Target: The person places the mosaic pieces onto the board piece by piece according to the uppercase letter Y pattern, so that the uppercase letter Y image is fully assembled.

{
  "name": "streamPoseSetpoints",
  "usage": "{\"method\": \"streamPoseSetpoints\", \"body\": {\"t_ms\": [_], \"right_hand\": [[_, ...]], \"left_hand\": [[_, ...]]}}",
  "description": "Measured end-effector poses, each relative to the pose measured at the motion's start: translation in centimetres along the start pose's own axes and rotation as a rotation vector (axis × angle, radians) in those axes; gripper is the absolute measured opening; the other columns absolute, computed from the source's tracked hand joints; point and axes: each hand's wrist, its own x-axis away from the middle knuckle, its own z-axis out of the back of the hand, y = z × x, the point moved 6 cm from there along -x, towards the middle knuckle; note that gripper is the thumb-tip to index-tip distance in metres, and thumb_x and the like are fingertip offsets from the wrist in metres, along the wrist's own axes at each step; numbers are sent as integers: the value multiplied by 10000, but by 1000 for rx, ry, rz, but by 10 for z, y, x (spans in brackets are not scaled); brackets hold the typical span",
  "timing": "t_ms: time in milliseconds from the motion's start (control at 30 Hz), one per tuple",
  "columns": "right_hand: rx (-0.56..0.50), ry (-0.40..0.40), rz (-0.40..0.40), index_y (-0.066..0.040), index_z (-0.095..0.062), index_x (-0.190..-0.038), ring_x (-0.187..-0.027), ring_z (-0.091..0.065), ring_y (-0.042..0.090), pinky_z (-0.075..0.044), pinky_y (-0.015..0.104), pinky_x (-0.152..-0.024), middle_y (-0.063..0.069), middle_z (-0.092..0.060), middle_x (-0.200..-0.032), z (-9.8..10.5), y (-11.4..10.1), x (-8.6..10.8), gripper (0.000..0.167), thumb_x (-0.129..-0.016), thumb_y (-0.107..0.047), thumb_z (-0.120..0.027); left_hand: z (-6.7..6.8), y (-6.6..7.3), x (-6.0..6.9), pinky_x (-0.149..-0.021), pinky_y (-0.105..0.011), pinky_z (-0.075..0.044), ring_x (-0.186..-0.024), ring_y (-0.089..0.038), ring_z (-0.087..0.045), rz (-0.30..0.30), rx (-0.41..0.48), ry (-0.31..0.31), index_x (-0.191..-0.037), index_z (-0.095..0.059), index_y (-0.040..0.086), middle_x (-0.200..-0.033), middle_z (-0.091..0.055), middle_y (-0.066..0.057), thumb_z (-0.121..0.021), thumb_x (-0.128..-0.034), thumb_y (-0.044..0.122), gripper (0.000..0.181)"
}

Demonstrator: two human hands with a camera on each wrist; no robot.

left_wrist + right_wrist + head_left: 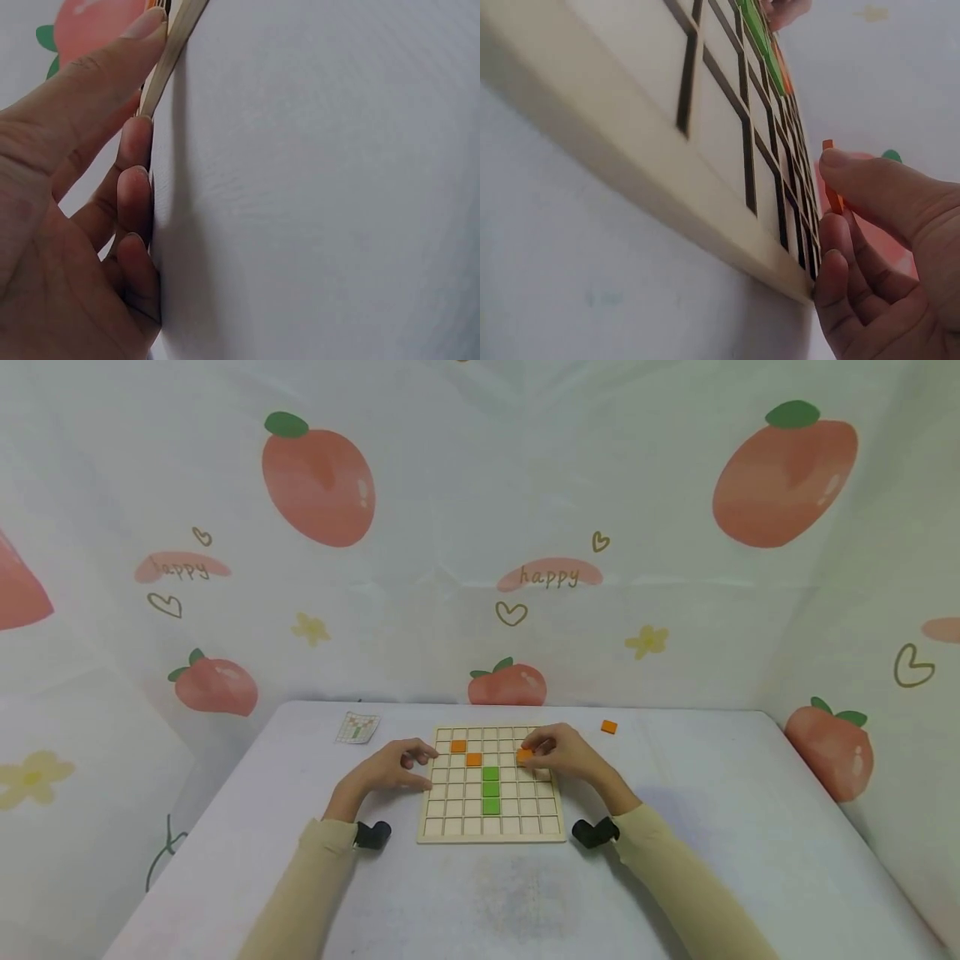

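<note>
A wooden grid board (453,839) lies flat on the table, set with three green square tiles (491,789) in a column and two orange square tiles (458,747) on a diagonal, upper left. My right hand (566,753) pinches another orange tile (524,757) between thumb and fingers above the board's upper right cells. The right wrist view shows that orange tile (832,180) edge-on, apart from the grid. At the board's left edge, my left hand (390,767) rests with thumb and fingers spread. Its thumb (97,75) touches the wooden rim (169,64) in the left wrist view.
A loose orange tile (609,727) lies on the white table (465,902) beyond the right hand. A small paper card (357,727) with a coloured grid pattern sits at the back left. Behind the table hangs a fruit-print cloth (450,485).
</note>
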Motion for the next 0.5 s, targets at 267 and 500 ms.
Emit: {"method": "streamPoseSetpoints", "body": {"t_ms": [267,500], "right_hand": [[3,-10,-2,-51,-768,-1015,-787,-608,158,-507,313,-754,-5,-693,-912,-8,-7,-11,243,-819,-147,-875],[-18,-22,12,-27,-766,-1011,-795,-622,153,-516,335,-752,38,-708,-936,-15,-13,-14,228,-826,-118,-866]], "left_hand": [[0,-2,0,-806,-367,-409,-897,-211,-483,10,12,6,-1219,-700,89,-1020,-596,-20,-902,-780,157,489],[-1,2,2,-816,-379,-417,-909,-221,-486,25,21,-1,-1225,-692,69,-1023,-587,-28,-899,-777,137,499]]}}
